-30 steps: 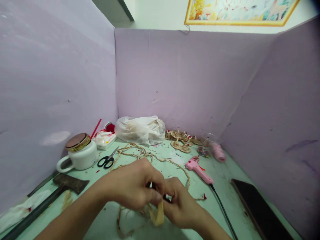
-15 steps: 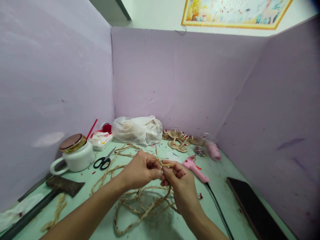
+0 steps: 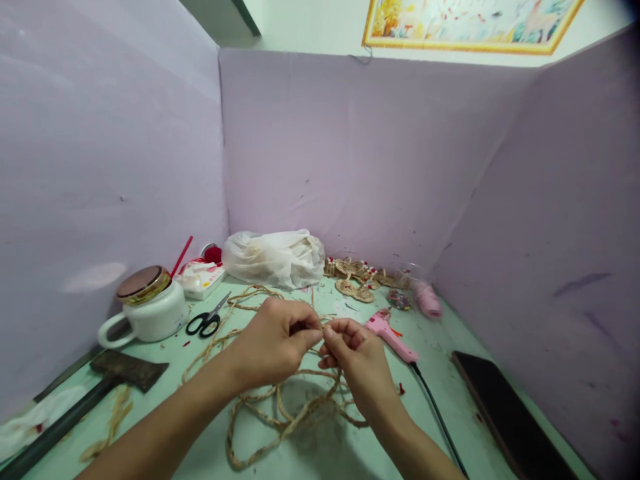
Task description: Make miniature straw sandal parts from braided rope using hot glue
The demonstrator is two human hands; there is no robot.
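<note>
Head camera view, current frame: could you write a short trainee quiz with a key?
1. True or false: the black-handled metal scissors lie right of the pink plastic glue gun.
2. What do the bare left hand and bare right hand pinch? A: white mug. B: tan twisted-fibre cord. C: pink thread spool.
3. Which is nearer the person: the crumpled white plastic bag or the black rectangular device?
Key: 1 false; 2 B; 3 the device.

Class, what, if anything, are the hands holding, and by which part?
The left hand and right hand both pinch the cord; exactly which part is hidden.
</note>
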